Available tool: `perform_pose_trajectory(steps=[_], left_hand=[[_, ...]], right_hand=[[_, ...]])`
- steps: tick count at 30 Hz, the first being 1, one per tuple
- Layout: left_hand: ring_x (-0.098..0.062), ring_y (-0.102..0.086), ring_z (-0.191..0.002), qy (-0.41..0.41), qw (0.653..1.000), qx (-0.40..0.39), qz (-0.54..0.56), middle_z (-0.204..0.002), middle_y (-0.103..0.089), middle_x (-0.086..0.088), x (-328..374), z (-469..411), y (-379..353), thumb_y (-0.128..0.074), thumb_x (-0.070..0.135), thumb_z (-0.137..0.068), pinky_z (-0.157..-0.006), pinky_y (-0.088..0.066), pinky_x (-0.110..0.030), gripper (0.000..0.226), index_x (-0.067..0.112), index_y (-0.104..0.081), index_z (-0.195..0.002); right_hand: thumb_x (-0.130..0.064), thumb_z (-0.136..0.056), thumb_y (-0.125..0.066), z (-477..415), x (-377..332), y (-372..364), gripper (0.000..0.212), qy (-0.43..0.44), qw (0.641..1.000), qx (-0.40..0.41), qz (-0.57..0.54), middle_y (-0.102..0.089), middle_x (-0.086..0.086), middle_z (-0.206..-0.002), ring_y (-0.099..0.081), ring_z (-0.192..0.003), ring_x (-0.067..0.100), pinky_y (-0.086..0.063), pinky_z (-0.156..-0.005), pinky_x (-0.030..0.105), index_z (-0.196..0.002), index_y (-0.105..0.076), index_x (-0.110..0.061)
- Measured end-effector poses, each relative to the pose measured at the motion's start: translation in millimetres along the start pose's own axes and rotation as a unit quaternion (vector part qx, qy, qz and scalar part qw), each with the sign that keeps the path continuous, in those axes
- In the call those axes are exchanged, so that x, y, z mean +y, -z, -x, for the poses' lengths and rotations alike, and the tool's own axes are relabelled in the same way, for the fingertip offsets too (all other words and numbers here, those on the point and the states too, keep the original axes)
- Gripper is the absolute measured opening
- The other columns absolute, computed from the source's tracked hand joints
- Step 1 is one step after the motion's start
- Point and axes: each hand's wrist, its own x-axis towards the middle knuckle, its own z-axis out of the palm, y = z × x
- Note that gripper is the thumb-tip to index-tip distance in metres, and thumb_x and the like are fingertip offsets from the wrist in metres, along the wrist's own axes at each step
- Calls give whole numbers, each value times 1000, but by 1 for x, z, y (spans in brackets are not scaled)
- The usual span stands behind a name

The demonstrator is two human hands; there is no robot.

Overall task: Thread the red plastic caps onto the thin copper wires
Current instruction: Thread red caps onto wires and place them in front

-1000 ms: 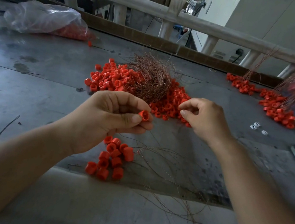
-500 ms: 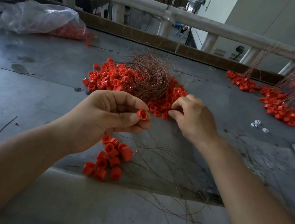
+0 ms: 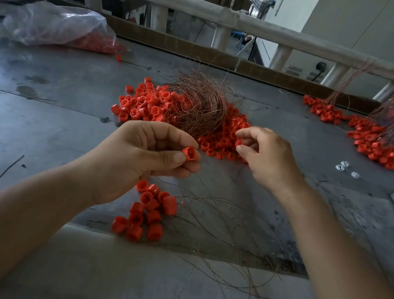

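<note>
Red plastic cap sits in the grip of the left hand, pinched between the thumb and the curled fingers, with its open end turned toward the camera. The right hand hovers near it, over the edge of the big pile of caps. Its fingers are curled and the thumb and index tip stand a little apart; I cannot tell if this grip has hold of a wire or a cap. Below the left hand, a small cluster of caps lies on the grey desk, and loose copper wires spread from it toward the near edge. A tangled bundle of copper wire rests on the big pile. Farther right lies another pile of caps, and at far left a clear plastic bag.
</note>
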Motion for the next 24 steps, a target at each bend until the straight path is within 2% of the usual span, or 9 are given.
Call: perform_pose_trajectory(steps=[3,5,9,12,15,18,22,24], left_hand=[[-19,-71,-77,0,1000,0,-2,-81,-73,-8,0,0,0,-60,4,-63,-64,-55,-21,25,17,-75,-78],[-19,-71,-77,-1,1000,3,-4,-80,-73,-8,0,0,0,-60,5,-63,-64,-55,-20,25,17,-75,-78],[-19,-71,-78,-1,1000,8,-13,-79,-73,-8,0,0,1,-60,5,-63,-63,-54,-19,25,18,-75,-78],[-18,-71,-78,-5,1000,10,-21,-79,-73,-7,-1,0,1,-60,5,-63,-64,-54,-19,26,19,-75,-79],[-18,-71,-79,-3,1000,11,-28,-80,-73,-8,-1,0,2,-60,6,-64,-65,-55,-20,25,19,-75,-80],[-18,-71,-78,-2,1000,14,-28,-81,-73,-8,0,-1,1,-60,6,-64,-64,-55,-20,25,19,-75,-79],[-18,-71,-75,1,999,32,-23,-77,-73,-7,0,-1,0,-59,4,-63,-64,-55,-20,25,18,-75,-76],[-18,-71,-75,2,999,37,-25,-78,-73,-7,0,-1,1,-59,4,-63,-65,-56,-21,26,17,-76,-77]], right_hand=[[-13,-78,-69,2,-2,2,14,-3,1000,-15,2,-52,-13,-85,-50,-71,2,-46,-78,26,-88,-65,-23],[-14,-74,-73,4,-5,4,20,-12,1000,-11,-21,-54,-18,-77,-53,-69,4,-47,-75,28,-74,-57,-26],[-13,-68,-79,9,-18,7,27,-13,994,-20,-111,-62,-9,-69,-59,-65,9,-50,-66,27,-65,-55,-26],[-16,-67,-80,15,-29,9,25,9,988,-48,-146,-57,-10,-63,-53,-59,2,-49,-64,23,-72,-61,-32],[-20,-67,-79,18,-35,11,23,15,985,-65,-162,-54,-12,-63,-50,-60,1,-48,-65,25,-77,-66,-36],[-18,-66,-79,21,-39,11,26,14,979,-86,-182,-58,-10,-67,-56,-64,7,-51,-69,25,-80,-66,-35],[-10,-75,-72,24,-44,9,29,34,973,-114,-199,-63,-9,-76,-64,-76,10,-54,-78,24,-98,-67,-26],[-10,-76,-71,25,-47,8,29,46,970,-115,-210,-65,-7,-79,-65,-78,11,-54,-78,25,-99,-66,-25]])
